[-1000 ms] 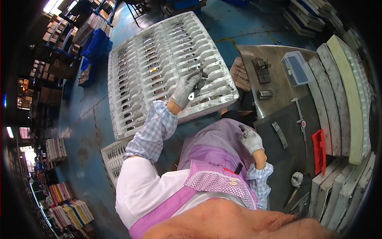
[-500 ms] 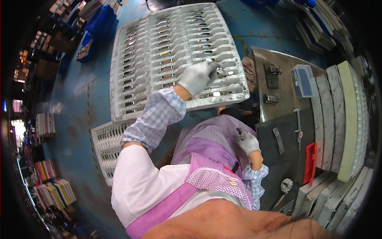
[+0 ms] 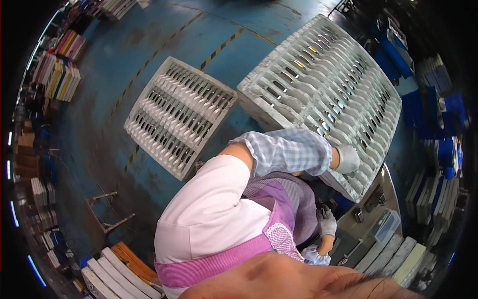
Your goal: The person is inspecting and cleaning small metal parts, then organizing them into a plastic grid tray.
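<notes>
A large whitish foam tray [image 3: 289,112] stands in front of me, its rows of slots holding several shiny, narrow metal pieces [image 3: 343,92]. Over the tray's near corner is my left hand [image 3: 347,158], in a pale glove below a checked sleeve. Its fingers are turned down and hidden, so any hold on a piece does not show. My right hand [image 3: 326,223], gloved with greyish fingertips, rests low by my apron [image 3: 301,207], next to the metal worktable. Its fingers are loosely apart, with nothing seen in them.
A smaller slotted foam tray [image 3: 172,172], also filled with metal pieces, lies lower at the left. On the worktable [image 3: 393,194] are metal blocks [image 3: 371,203], a clear plastic box [image 3: 386,225] and a caliper [image 3: 350,251]. Foam slabs [image 3: 393,256] stand beside it.
The view has swung left, bringing the smaller tray fully into sight. My left hand has moved to the big tray's near corner. My right hand stays low by my apron.
</notes>
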The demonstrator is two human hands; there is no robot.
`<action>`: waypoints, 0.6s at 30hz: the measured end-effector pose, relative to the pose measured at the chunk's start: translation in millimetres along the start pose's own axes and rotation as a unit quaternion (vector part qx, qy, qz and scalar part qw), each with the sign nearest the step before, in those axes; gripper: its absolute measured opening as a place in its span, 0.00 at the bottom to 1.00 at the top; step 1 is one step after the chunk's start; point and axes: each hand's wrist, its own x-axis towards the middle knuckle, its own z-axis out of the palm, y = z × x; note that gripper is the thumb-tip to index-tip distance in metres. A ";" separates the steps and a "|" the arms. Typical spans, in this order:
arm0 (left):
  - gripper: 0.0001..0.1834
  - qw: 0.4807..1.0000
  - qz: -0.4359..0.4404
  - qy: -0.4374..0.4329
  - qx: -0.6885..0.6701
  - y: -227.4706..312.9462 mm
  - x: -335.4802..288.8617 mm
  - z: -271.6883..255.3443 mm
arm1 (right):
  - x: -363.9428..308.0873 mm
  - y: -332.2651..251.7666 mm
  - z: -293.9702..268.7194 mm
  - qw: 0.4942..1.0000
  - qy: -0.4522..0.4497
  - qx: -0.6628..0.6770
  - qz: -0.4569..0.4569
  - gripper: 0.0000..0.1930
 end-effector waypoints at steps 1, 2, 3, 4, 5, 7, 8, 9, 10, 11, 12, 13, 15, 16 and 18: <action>0.10 0.999 -0.004 0.042 -0.003 -0.4 1.9 4.4 | 3.5 -4.0 -2.8 1.000 0.002 0.017 0.006 0.29; 0.11 0.992 -0.020 0.108 0.063 0.4 5.1 9.3 | 6.2 -6.5 -8.7 0.998 -0.007 0.053 -0.021 0.29; 0.11 0.984 -0.034 0.153 0.090 0.6 8.2 13.9 | 10.0 -9.7 -10.7 0.998 -0.002 0.053 -0.020 0.29; 0.11 0.976 -0.045 0.181 0.116 1.0 11.8 18.8 | 12.7 -11.3 -13.9 0.999 0.005 0.035 -0.023 0.29; 0.12 0.965 -0.065 0.204 0.153 1.2 16.0 22.8 | 16.4 -13.1 -14.6 0.999 0.016 0.000 -0.034 0.29; 0.12 0.974 -0.094 0.057 0.200 5.9 24.7 31.1 | 22.0 -13.8 -15.5 0.998 0.011 -0.057 -0.037 0.28; 0.13 0.972 -0.100 0.056 0.203 8.6 27.7 34.9 | 25.1 -13.5 -15.0 0.998 0.006 -0.037 -0.044 0.28; 0.13 0.972 -0.100 0.052 0.206 10.4 31.9 37.7 | 26.7 -12.3 -14.0 0.997 0.004 -0.058 -0.045 0.28; 0.13 0.973 -0.125 0.076 0.177 11.2 36.0 40.0 | 30.2 -11.4 -13.3 0.998 -0.007 -0.058 -0.033 0.28; 0.13 0.976 -0.140 0.086 0.143 11.7 39.5 42.0 | 31.1 -9.3 -12.6 0.998 -0.015 0.005 -0.058 0.28; 0.13 0.980 -0.152 0.079 0.107 11.0 42.7 43.6 | 32.7 -7.2 -12.6 0.997 -0.019 0.044 -0.056 0.28; 0.12 0.979 -0.159 0.079 0.103 10.1 45.2 45.0 | 32.9 -4.4 -12.4 0.997 -0.026 0.053 -0.042 0.28; 0.11 0.982 -0.157 0.046 0.096 7.6 48.9 47.3 | 32.2 2.6 -13.0 0.996 -0.020 0.058 -0.059 0.28; 0.11 0.977 -0.179 0.076 0.084 7.0 49.7 48.3 | 31.0 7.0 -13.3 0.997 -0.014 0.035 -0.061 0.28; 0.12 0.963 -0.223 0.140 0.061 6.5 50.3 49.1 | 28.0 17.1 -12.1 0.997 -0.003 0.033 -0.067 0.26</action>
